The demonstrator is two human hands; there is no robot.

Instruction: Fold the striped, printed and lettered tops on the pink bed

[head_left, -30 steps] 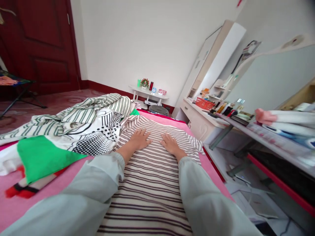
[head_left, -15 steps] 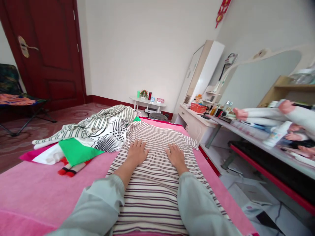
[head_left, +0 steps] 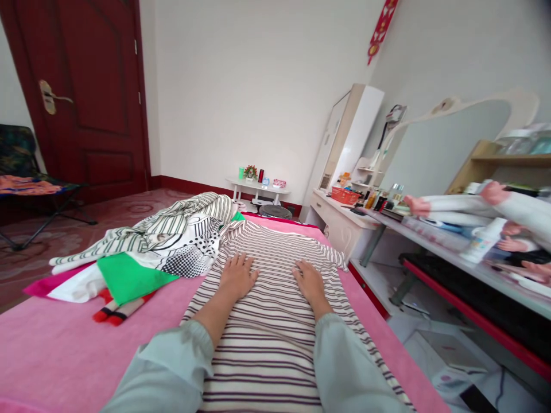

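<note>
Both hands are down on the cloth, left hand [head_left: 239, 277] and right hand [head_left: 310, 284], palms down, fingers extended and gripping nothing, a strip of fabric showing between them! Beneath them, one striped garment [head_left: 273, 338], laid out lengthwise on the pink bedding [head_left: 146, 338]: cream ground, thin dark lines running crosswise in pairs near the camera, two sleeves out at the far end, a few soft ripples across the middle. Its near end is cut off by the bottom edge, the forearms cover part of each side, and the neckline is hard to make out.

Over to the left, one heap of clothes [head_left: 189, 229] beside it, green-striped and black-dotted pieces tangled so that no sure count is possible. One green cloth [head_left: 133, 278] spreads at its near side, with red-and-black tips [head_left: 118, 316] poking out below.

Further out, one small white table [head_left: 258, 186] at the wall, one dark red door [head_left: 86, 86], one folding chair [head_left: 32, 178] cut off at left, one mirror [head_left: 447, 149] at right. Pale doll-like limbs [head_left: 458, 207] lie near one white bottle [head_left: 484, 241], too jumbled to count.
</note>
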